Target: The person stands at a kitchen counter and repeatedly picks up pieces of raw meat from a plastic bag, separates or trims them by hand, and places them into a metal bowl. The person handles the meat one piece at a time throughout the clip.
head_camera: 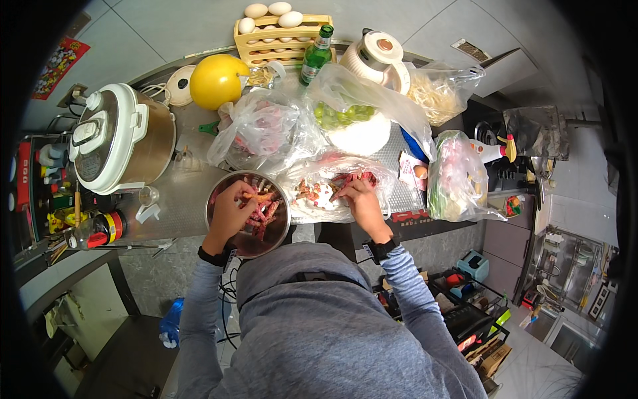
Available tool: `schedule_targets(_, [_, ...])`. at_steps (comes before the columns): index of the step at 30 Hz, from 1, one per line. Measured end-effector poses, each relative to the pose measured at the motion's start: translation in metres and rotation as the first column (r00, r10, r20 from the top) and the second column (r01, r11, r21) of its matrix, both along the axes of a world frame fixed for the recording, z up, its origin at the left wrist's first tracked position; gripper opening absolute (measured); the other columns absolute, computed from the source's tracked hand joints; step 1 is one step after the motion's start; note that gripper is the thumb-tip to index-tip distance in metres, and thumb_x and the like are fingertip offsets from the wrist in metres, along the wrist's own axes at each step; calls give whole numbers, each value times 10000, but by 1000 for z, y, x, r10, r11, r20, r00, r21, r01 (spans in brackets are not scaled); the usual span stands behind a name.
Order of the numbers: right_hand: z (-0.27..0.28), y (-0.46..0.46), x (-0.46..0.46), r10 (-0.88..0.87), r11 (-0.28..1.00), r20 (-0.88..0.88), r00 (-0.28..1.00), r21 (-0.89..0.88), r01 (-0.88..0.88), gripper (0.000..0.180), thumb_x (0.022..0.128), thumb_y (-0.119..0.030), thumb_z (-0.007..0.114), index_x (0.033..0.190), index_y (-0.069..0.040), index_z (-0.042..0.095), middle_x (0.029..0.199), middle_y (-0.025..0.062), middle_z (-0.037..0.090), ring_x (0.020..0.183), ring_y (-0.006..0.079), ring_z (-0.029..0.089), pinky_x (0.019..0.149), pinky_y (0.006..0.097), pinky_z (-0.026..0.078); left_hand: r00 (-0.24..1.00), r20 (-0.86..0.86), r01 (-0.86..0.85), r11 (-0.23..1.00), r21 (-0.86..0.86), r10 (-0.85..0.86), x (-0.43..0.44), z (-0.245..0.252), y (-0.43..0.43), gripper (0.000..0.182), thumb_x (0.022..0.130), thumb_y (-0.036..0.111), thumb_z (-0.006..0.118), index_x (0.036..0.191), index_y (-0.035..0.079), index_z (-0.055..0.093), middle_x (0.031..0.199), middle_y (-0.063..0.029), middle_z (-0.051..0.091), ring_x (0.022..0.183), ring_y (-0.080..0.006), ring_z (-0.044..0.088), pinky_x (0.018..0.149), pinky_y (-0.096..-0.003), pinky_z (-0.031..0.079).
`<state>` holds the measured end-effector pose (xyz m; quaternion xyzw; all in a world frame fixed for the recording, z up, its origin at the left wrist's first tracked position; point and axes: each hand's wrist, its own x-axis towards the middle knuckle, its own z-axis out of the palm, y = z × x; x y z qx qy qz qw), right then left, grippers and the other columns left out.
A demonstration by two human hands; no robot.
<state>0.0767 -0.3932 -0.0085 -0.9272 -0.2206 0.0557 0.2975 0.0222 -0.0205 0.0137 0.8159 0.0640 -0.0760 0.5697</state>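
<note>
At the counter's front edge sits a stainless steel bowl (248, 249) with strips of raw red meat (264, 219) in it. Over its left part is my left hand (232, 212), fingers bent around an orange-red piece at the fingertips. To the right lies an opened clear plastic bag (344, 212) holding more red meat pieces (361, 178) and small scraps. My right hand (365, 202) reaches into this bag, its fingertips closed on a dark red piece of meat there. Both wrists wear black bands.
Behind the bowl lie a knotted plastic bag (264, 124) and a bag with green fruit (349, 113). A pressure cooker (159, 144) stands left; a green bottle (315, 57), an egg rack (244, 50) and a white kettle (371, 57) stand behind. Bagged vegetables (456, 174) and a spray bottle (486, 151) are right.
</note>
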Motion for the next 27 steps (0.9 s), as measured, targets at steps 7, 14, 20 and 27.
schedule_targets(7, [-44,6,4,195,922,217,956,-373,-104,185,898,-229,719,1058,-168,792,1162,18,655,1192,264,563,1020,491,411,959,259,24,941,336,-117,-7,-8,7,206,871,87,796,1051,41,706,1004,-106,690,927,-256,669,832,-370,531])
schedule_targets(14, [3,27,4,254,953,214,943,-223,-206,193,903,-204,689,1086,-170,741,1139,-40,672,1141,190,602,1029,558,352,993,76,89,996,15,-90,7,27,-46,222,937,138,806,1087,9,706,1017,-108,737,965,-204,731,790,-313,581])
schedule_targets(20, [65,62,-1,259,965,259,930,-112,-238,145,918,-240,764,1033,-155,740,1010,-17,667,1012,201,624,957,490,346,924,298,181,960,215,-241,21,55,-87,180,896,142,820,963,23,702,912,-99,735,843,-283,694,802,-410,503])
schedule_targets(27, [90,59,-4,164,980,126,978,93,-176,115,930,-149,763,997,-69,714,958,53,658,922,262,606,873,424,390,904,376,194,979,65,-204,28,63,-99,121,906,94,784,958,37,691,907,-102,716,888,-326,681,816,-431,507])
